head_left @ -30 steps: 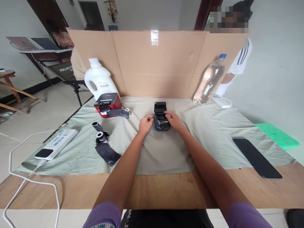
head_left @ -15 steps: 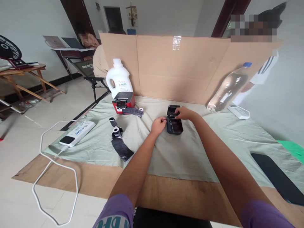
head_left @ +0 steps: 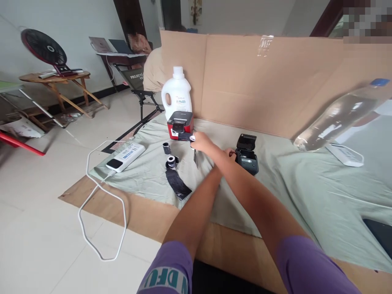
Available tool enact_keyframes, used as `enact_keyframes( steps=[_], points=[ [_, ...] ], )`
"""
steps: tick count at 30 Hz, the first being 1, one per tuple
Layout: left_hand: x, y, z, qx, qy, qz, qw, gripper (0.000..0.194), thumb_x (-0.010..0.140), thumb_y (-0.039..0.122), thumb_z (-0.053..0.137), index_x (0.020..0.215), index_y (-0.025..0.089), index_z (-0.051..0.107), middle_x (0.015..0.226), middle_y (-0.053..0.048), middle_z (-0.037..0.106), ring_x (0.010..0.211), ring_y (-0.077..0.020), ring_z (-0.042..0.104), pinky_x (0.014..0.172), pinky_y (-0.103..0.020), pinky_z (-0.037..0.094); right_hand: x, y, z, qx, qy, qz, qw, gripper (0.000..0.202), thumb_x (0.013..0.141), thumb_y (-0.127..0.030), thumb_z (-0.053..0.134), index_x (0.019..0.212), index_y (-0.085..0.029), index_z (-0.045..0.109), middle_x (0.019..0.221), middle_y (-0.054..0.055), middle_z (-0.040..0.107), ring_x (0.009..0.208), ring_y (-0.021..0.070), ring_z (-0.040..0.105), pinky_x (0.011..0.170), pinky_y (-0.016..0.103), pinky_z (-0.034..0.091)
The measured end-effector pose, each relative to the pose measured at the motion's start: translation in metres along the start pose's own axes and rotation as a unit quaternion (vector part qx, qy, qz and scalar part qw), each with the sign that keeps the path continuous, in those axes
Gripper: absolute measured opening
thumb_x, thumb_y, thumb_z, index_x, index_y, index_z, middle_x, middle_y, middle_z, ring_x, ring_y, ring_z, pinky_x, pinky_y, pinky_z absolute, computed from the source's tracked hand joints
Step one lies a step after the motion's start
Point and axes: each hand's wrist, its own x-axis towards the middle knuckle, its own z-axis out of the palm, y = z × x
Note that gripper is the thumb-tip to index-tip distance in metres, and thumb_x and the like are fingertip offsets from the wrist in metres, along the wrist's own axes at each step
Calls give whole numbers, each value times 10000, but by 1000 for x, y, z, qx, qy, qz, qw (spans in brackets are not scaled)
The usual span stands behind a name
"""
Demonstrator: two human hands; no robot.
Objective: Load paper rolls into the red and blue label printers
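Observation:
My right hand (head_left: 202, 143) is closed on a small label roll (head_left: 192, 139), and a dark strip (head_left: 196, 159) hangs below it. It is just in front of the red-and-black label printer (head_left: 188, 124), from which another dark strip comes out. Crossed beneath my right forearm, my left hand (head_left: 230, 154) rests with bent fingers against the left side of a black label printer (head_left: 247, 161); part of this hand is hidden. The printer's lid (head_left: 246, 141) stands raised. Nearer the front lie a small dark roll (head_left: 166, 148) and another roll (head_left: 171, 161) with a long black strip.
Behind the red printer stands a white jug (head_left: 178, 94), before a cardboard screen (head_left: 235, 81). A large clear bottle (head_left: 337, 118) leans at the right. A white power bank (head_left: 126, 157) with a cable lies left, a dark phone (head_left: 379, 234) right. Another person sits in the background.
My right hand has moved left from the black printer to the red one, carrying a roll. The strip across the black printer's front is gone. The view has turned left.

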Motion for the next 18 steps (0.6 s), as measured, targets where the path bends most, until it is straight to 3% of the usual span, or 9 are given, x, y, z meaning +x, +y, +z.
enact_keyframes(
  steps=[3,6,8,10,13,15,18],
  points=[
    [0,5,-1,36,-1,-1,999,189,885,150,590,1011,174,729,989,-95,742,874,-203,654,816,-313,489,10,1,17,-15,-41,29,999,252,767,-150,668,1018,-164,689,1099,157,725,949,277,686,758,317,504],
    [-3,11,-2,47,-7,1,999,206,911,163,558,1035,160,723,988,-112,743,848,-193,644,782,-308,480,6,2,7,-32,-48,43,997,356,771,-257,724,1113,-168,687,1201,188,678,952,298,681,789,359,514],
    [-6,12,-3,48,-9,5,999,213,924,168,542,1043,150,717,980,-125,742,833,-183,635,752,-297,470,-4,-5,-6,-21,-17,1,1000,446,818,-348,700,1232,-188,652,1279,181,631,994,298,664,826,376,507],
    [-7,12,-4,48,-5,11,999,212,924,180,538,1037,160,716,972,-118,744,821,-178,630,734,-294,462,-18,-20,-16,13,-3,-83,996,419,892,-374,621,1281,-219,639,1240,132,650,1011,268,654,848,358,489],
    [-7,7,-5,55,3,16,998,202,899,208,550,1005,205,722,961,-76,750,836,-189,634,743,-303,458,-40,-51,-14,36,-67,-148,986,306,945,-393,566,1174,-240,701,1036,70,717,920,231,665,776,315,464],
    [-5,3,-4,60,7,22,998,208,883,217,552,996,230,726,965,-53,753,865,-197,641,756,-306,461,-51,-71,-2,5,-98,-137,986,268,922,-421,611,1073,-232,727,986,71,730,883,240,673,716,309,446],
    [-3,-3,-3,60,14,42,997,224,875,214,548,1003,237,731,972,-50,756,890,-208,647,757,-310,466,-59,-84,20,-60,-91,-116,987,167,880,-335,657,969,-211,726,998,101,734,889,261,682,670,309,427]
  ],
)
